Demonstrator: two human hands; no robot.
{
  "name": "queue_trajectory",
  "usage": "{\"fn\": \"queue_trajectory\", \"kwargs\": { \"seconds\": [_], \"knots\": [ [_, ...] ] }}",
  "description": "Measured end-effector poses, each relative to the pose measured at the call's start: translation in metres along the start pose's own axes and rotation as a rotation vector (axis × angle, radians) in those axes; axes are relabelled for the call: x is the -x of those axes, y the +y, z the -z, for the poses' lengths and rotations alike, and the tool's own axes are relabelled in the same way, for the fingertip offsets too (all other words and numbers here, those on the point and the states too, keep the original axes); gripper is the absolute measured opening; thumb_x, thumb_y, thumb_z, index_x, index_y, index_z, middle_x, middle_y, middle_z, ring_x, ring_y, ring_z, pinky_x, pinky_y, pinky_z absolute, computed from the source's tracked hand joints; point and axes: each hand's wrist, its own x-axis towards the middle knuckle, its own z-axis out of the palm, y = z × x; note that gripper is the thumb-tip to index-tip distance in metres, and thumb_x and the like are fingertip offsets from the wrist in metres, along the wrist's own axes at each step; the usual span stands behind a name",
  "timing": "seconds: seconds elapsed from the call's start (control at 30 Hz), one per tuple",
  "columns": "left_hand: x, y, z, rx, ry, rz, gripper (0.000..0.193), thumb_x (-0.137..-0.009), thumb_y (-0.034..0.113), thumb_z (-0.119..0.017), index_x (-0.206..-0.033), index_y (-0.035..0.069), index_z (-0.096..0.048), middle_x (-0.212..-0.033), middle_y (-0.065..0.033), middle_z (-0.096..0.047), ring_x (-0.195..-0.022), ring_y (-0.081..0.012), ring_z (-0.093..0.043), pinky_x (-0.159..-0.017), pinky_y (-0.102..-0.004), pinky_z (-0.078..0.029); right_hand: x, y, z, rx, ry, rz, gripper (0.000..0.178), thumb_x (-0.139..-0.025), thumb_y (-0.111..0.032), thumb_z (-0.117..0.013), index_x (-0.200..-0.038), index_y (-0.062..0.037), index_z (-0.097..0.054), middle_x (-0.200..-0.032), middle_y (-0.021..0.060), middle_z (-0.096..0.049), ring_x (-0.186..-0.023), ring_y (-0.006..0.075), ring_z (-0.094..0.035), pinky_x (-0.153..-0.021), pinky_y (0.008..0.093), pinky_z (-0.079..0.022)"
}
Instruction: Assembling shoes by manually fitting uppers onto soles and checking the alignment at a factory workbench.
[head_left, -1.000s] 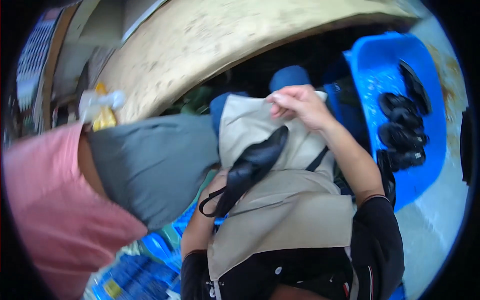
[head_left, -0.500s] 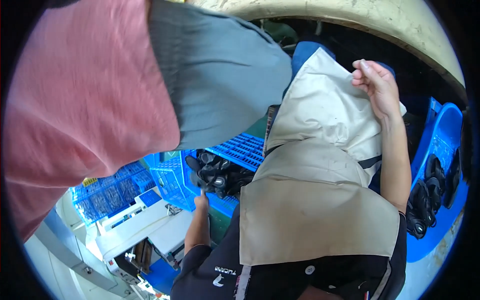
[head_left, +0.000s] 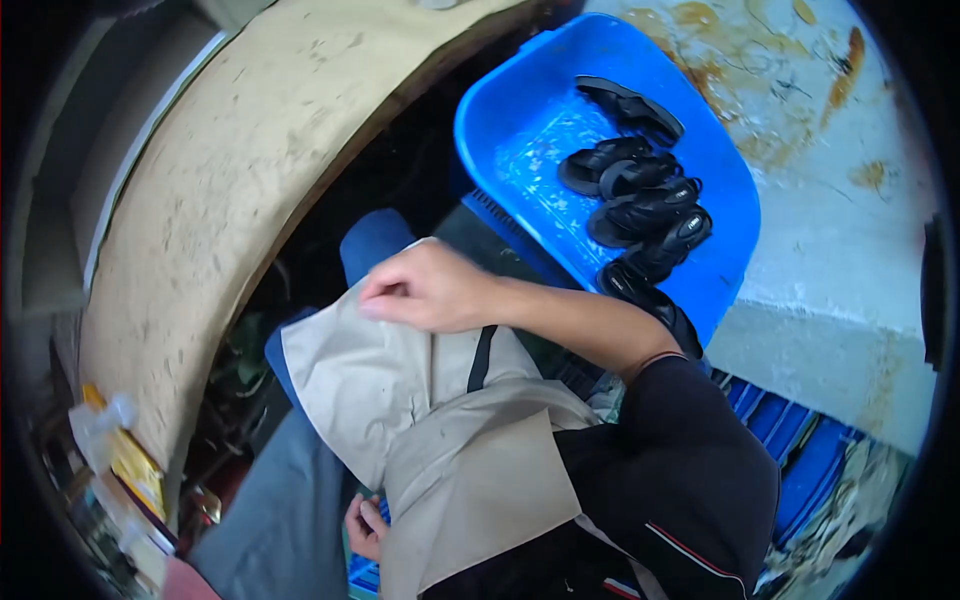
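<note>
My right hand (head_left: pixel 430 290) pinches a fold of the beige apron (head_left: pixel 400 400) that lies over my lap, fingers closed on the cloth. My left hand (head_left: pixel 365 525) shows only partly below the apron's edge, fingers curled, close to a blue crate (head_left: pixel 362 572); what it holds is hidden. To the right stands a blue plastic tub (head_left: pixel 520 120) with several black sandals (head_left: pixel 640 200) lying wet in it. One more black sandal (head_left: pixel 650 300) rests at the tub's near rim, just behind my right forearm.
A curved, worn beige tabletop (head_left: pixel 230 180) arcs across the left. Another person's grey trouser leg (head_left: pixel 280 510) is at the lower left. A stained concrete ledge (head_left: pixel 830 260) lies right of the tub, with blue crates (head_left: pixel 800 450) below it.
The view has swung from the crate of sandals to the tub. My right hand has come down lower on the apron. The black sandal seen in my left hand a second ago is gone from it.
</note>
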Motion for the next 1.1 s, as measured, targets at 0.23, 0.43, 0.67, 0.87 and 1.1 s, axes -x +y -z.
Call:
{"fn": "queue_trajectory", "kwargs": {
  "seconds": [0.23, 0.43, 0.67, 0.87, 1.1],
  "knots": [
    [-0.059, 0.049, -0.021, 0.114, -0.044, -0.086, 0.020, -0.096, 0.010, -0.060, -0.108, -0.005, -0.069, -0.086, -0.0138, -0.073, -0.071, -0.0200, -0.068, -0.069, -0.0284, -0.054, 0.030, 0.042, 0.186, 0.376, 0.981, -0.151, 0.022, -0.088, -0.014, -0.070, -0.105, -0.0023, -0.074, -0.087, 0.0064, -0.073, -0.070, 0.0157, -0.063, -0.067, 0.0271, -0.051],
    [-0.088, 0.099, 0.006, -0.120, -0.232, -0.429, 0.014, -0.087, 0.006, -0.064, -0.095, -0.001, -0.073, -0.084, -0.0119, -0.075, -0.068, -0.0236, -0.069, -0.067, -0.0301, -0.054, 0.112, 0.150, 0.358, 1.364, 0.989, -0.405, 0.086, -0.085, -0.038, -0.075, -0.148, 0.0053, -0.037, -0.146, 0.0282, -0.045, -0.131, 0.0433, -0.047, -0.113, 0.0462, -0.036],
    [-0.108, 0.174, 0.009, -0.094, -0.313, -0.854, 0.013, -0.086, 0.006, -0.069, -0.096, 0.001, -0.075, -0.087, -0.0077, -0.076, -0.067, -0.0226, -0.068, -0.062, -0.0292, -0.053, 0.111, 0.159, 0.353, 1.426, 0.623, -0.952, 0.065, -0.080, -0.019, -0.079, -0.139, -0.0084, -0.054, -0.115, 0.0157, -0.059, -0.105, 0.0362, -0.060, -0.093, 0.0459, -0.048],
    [-0.160, 0.226, 0.020, 0.074, -0.300, -0.956, 0.016, -0.086, 0.001, -0.067, -0.101, 0.000, -0.074, -0.083, -0.0064, -0.075, -0.064, -0.0200, -0.066, -0.060, -0.0268, -0.051, 0.073, -0.009, 0.303, 0.976, 1.103, 0.179, 0.029, -0.099, -0.012, -0.056, -0.124, 0.0025, -0.060, -0.112, 0.0167, -0.063, -0.098, 0.0311, -0.061, -0.094, 0.0349, -0.047],
    [-0.178, 0.324, 0.012, 0.539, -0.617, -0.829, 0.036, -0.089, 0.001, -0.063, -0.125, -0.001, -0.063, -0.120, -0.0155, -0.069, -0.094, -0.0237, -0.066, -0.086, -0.0320, -0.053, -0.019, -0.192, 0.114, 0.031, -0.286, -0.012, 0.016, -0.088, -0.010, -0.058, -0.101, -0.0008, -0.064, -0.084, 0.0019, -0.063, -0.069, 0.0121, -0.051, -0.064, 0.0257, -0.043]
  ]
}}
